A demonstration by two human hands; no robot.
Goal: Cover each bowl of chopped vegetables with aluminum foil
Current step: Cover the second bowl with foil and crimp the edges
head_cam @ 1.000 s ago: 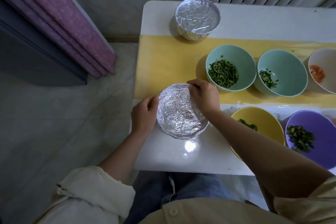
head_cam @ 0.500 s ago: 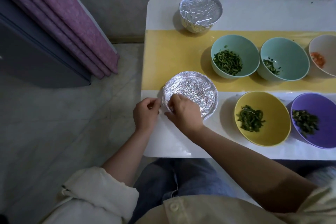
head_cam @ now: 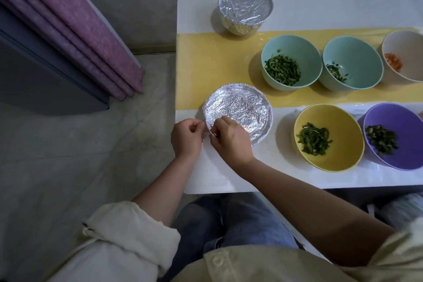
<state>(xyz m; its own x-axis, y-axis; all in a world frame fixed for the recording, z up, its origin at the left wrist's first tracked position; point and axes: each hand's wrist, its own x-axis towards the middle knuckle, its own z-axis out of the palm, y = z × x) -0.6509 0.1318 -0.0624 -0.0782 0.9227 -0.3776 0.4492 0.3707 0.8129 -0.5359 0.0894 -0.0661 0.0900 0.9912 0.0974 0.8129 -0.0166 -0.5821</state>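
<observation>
The right hand [head_cam: 231, 142] comes round from the far rim to join the left hand [head_cam: 186, 138], both grips now pinching the near-left edge of the foil-wrapped bowl [head_cam: 242, 110] just beyond them (sealing looks nearly done); the yellow bowl [head_cam: 343, 155], right of the grips, likely follows.

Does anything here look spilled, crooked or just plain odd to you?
Nothing stands out. The near foil-covered bowl and the far foil-covered bowl sit upright, merely crinkled on top. The left hand and right hand pinch the near one's rim. Nothing has spilled from the open bowls onto the table.
</observation>
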